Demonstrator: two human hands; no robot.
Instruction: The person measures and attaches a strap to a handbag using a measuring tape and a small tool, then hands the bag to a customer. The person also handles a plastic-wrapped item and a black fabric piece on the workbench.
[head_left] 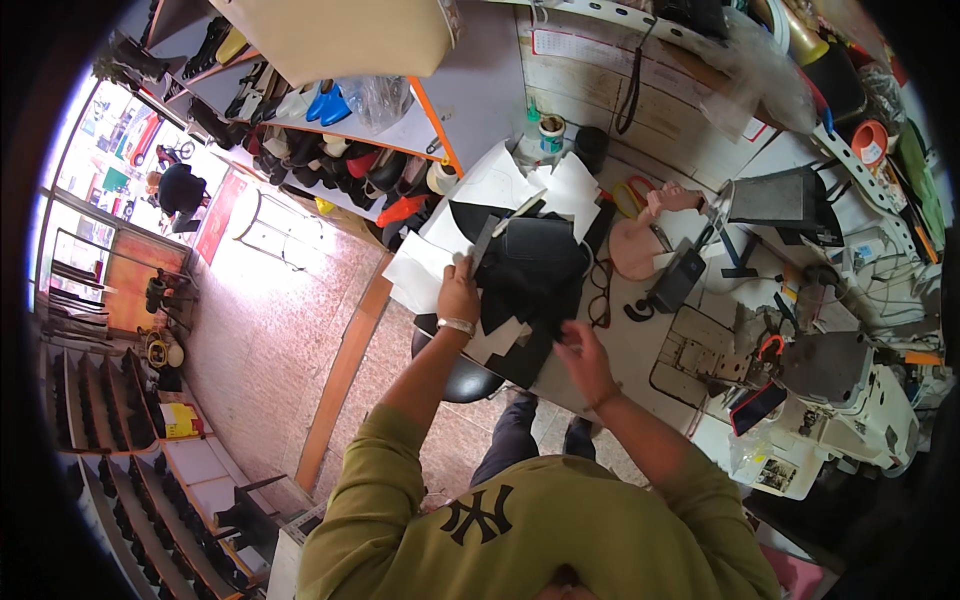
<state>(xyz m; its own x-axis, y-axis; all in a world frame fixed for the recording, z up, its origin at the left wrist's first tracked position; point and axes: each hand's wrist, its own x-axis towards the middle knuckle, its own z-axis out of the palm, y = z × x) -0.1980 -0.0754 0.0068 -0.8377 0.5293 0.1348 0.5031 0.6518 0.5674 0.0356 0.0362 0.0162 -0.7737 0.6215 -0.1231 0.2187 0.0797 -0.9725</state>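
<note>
Black sheet material (pixel 530 290), cloth or leather, lies in a loose pile on the worktable, with a folded black piece (pixel 541 240) on top. My left hand (pixel 458 298) is at the pile's left edge, fingers closed on the lower end of a narrow grey strip like a ruler (pixel 486 240). At the near right corner of the pile, my right hand (pixel 585 362) has its fingers curled at the black material's edge, apparently pinching it. A pale-handled tool (pixel 522 210) lies across the far side. White paper sheets (pixel 425 268) spread beneath and around the pile.
Eyeglasses (pixel 600 295), scissors (pixel 630 195) and a pinkish round piece (pixel 640 250) lie right of the pile. Farther right stands a white sewing machine (pixel 850 420) with a phone (pixel 758 407) by it. A jar (pixel 551 135) stands behind. Shoe shelves (pixel 330 130) are at left; a black stool (pixel 462 380) is below.
</note>
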